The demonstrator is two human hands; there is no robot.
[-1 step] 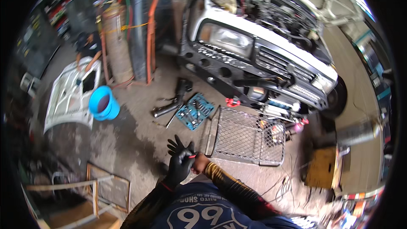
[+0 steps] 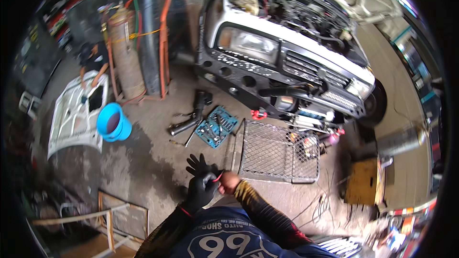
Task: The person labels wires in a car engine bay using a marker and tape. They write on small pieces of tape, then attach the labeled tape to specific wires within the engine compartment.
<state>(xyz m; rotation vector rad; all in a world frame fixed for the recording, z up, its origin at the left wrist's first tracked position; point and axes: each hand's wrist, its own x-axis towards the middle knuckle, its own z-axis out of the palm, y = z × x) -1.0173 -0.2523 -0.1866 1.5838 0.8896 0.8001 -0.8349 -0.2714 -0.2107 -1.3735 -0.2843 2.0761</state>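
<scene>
My left hand (image 2: 199, 192) wears a black glove with a red-edged cuff, its fingers closed on a second black glove (image 2: 197, 164). That second glove points away to the left with its fingers spread, and its red cuff edge lies between my two hands. My right hand (image 2: 230, 183) shows bare skin at this cuff, fingers curled against it. How far the right fingers reach into the glove is hidden. Both hands are close together in front of my blue shirt (image 2: 224, 231). Beyond them on the floor lies an open blue socket set case (image 2: 216, 127).
A white vehicle (image 2: 287, 43) with its hood up stands ahead, a metal mesh rack (image 2: 267, 155) before it. Left are a blue bucket (image 2: 114, 122), a gas cylinder (image 2: 126, 52) and a person (image 2: 94, 59) bent over a white panel (image 2: 71, 110). A yellow wooden box (image 2: 362, 186) and cables (image 2: 321, 208) lie right.
The view has shifted slightly, so the vehicle and floor items sit a little further left. My hands keep nearly the same hold, with the red cuff edge showing more clearly.
</scene>
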